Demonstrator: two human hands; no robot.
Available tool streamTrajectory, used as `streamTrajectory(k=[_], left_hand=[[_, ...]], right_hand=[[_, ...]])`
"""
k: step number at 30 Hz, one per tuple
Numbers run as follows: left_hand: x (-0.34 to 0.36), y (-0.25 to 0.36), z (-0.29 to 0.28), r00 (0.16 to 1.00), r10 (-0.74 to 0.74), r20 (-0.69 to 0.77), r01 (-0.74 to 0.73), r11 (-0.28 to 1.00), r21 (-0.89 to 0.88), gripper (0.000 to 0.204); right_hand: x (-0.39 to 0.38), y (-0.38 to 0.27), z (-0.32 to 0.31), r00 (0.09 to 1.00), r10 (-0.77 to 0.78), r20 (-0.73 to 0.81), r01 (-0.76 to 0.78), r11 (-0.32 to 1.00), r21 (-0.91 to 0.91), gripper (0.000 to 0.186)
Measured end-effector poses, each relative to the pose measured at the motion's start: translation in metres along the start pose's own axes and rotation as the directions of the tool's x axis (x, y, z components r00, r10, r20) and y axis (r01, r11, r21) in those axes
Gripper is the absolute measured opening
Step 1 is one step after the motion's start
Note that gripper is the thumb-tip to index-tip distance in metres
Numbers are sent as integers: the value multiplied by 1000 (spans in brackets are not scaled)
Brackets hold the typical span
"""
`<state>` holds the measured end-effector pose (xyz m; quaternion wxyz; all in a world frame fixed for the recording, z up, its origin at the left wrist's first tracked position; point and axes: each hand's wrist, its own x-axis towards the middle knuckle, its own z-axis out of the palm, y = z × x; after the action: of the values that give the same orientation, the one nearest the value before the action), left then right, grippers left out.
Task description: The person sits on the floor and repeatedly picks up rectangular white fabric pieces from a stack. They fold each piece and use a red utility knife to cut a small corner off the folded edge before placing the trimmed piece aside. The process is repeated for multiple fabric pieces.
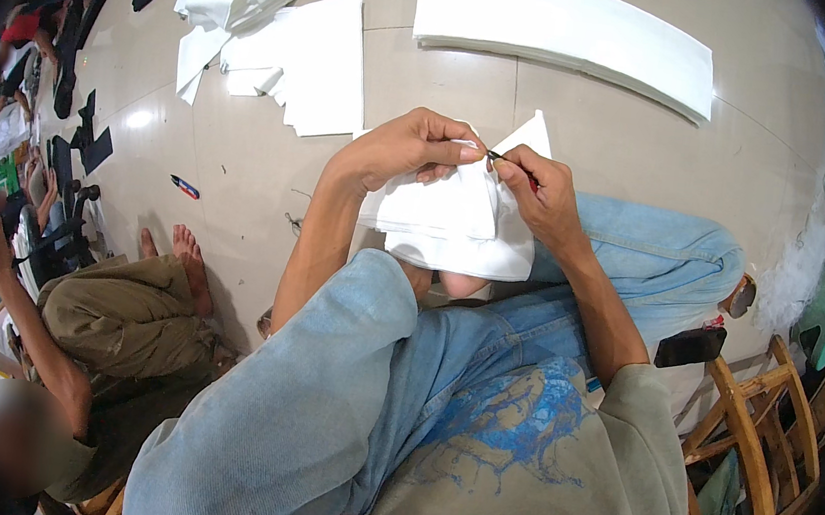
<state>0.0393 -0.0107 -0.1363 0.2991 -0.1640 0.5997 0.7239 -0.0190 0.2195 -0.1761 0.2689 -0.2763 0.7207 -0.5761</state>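
Note:
A folded piece of white cloth (448, 206) lies over my lap, with a pointed corner standing up on its far side. My left hand (418, 153) is closed, its thumb and forefinger pinching the cloth's upper edge. My right hand (540, 196) is closed around a small tool with a red handle (532, 183) and a dark tip. That tip touches or nearly touches the left fingertips; the fingers hide most of the tool, so I cannot make out its exact kind.
A long white cloth stack (566, 37) lies ahead on the tiled floor. More white cloths (302, 65) spread at far left. A small blue-and-red tool (185, 186) lies left. Another person (126, 308) sits beside me. A wooden chair (750, 444) stands right, near a dark phone-like object (691, 347).

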Motion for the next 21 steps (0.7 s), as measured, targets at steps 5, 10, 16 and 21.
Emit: streamTrajectory(k=[5,10,16,21], left_hand=[[-1,-1,0,1000,-8,1,8,1000,-27,25],[-1,3,4,999,-8,-45,7,1000,-23,22],[-8,1,12,985,76,-154,-91,992,-90,21],[-14,-5,25,920,236,-314,-272,960,-73,13]], right_hand=[[3,3,-9,988,74,-133,-79,996,-32,33],[12,20,-46,909,121,-399,-336,779,-529,27],[6,-8,-29,982,-5,-187,-16,994,-112,31],[-4,-13,9,936,278,218,-305,947,105,30]])
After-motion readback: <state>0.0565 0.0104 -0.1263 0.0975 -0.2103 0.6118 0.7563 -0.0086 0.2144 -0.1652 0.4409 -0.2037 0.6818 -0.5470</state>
